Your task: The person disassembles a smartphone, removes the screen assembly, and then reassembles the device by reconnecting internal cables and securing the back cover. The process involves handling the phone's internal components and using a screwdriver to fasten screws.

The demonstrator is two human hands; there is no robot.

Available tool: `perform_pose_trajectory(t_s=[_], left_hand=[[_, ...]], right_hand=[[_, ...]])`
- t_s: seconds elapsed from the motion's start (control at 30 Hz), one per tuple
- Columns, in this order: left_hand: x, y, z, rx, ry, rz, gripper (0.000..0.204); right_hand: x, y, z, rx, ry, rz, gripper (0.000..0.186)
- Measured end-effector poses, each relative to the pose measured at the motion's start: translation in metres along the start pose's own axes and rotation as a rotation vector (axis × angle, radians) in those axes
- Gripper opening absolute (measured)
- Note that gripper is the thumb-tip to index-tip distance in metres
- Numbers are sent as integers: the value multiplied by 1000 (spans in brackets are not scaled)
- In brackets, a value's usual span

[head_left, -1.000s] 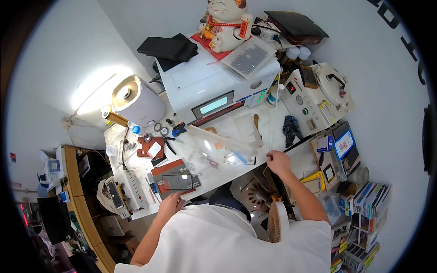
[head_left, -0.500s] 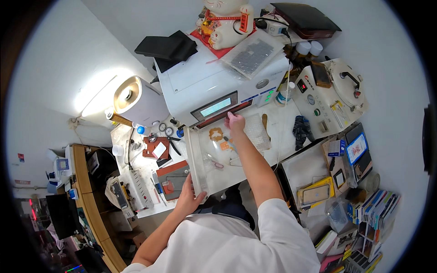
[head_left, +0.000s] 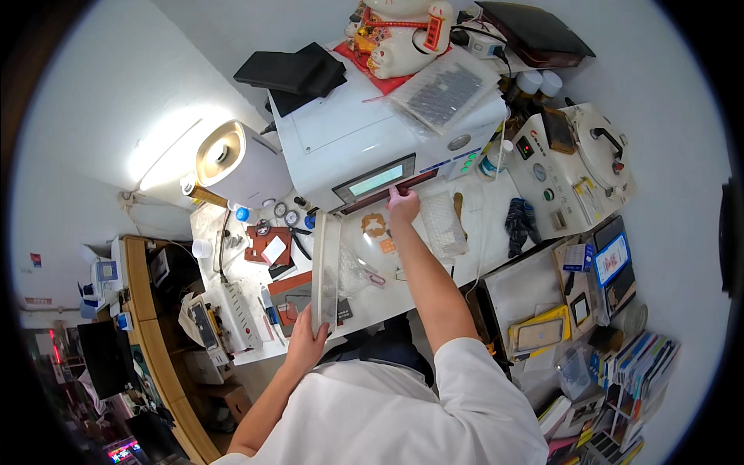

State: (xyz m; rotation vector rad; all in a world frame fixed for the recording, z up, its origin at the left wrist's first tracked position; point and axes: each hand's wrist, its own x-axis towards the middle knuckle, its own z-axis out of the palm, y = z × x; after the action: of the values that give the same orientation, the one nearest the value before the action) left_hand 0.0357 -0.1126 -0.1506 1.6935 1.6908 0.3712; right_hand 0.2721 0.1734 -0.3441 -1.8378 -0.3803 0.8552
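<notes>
A white box-shaped machine [head_left: 333, 132] with a lit display [head_left: 376, 180] stands at the far side of the bench. My right hand [head_left: 404, 206] touches its front just below the display, at a dark red strip [head_left: 358, 203]. Its fingers are curled in, and what they hold, if anything, is hidden. My left hand [head_left: 307, 341] grips the near end of a long pale panel [head_left: 328, 260] that reaches back toward the machine. To the panel's right lie clear plastic wrap [head_left: 354, 271], a brown ring-shaped piece [head_left: 373, 225] and bubble wrap [head_left: 443, 225].
At the left are a cylindrical white appliance [head_left: 240, 167], a power strip [head_left: 236, 318] and small tools. A pot-like machine [head_left: 570, 170], a dark glove [head_left: 521, 226] and a phone [head_left: 611, 256] are at the right. A cat figurine [head_left: 407, 46] sits on the machine.
My left hand and the near end of the panel have shifted a little left, so the panel stands straighter across the view. My right hand stays at the machine's front.
</notes>
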Motion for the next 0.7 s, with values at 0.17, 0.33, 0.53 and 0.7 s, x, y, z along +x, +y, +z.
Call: perform_pose_trajectory(t_s=[0.17,0.33,0.53,0.7], left_hand=[[4,-2,0,-7,-1,11,52],[2,-11,2,0,0,-13,48],[5,-15,4,12,7,26,46],[3,-18,3,47,24,43,46]], right_hand=[[8,-1,4,20,8,31,32],[-14,-24,6,-141,52,65,37],[-8,-31,11,-26,102,280,55],[-22,-47,7,-107,125,290,62]])
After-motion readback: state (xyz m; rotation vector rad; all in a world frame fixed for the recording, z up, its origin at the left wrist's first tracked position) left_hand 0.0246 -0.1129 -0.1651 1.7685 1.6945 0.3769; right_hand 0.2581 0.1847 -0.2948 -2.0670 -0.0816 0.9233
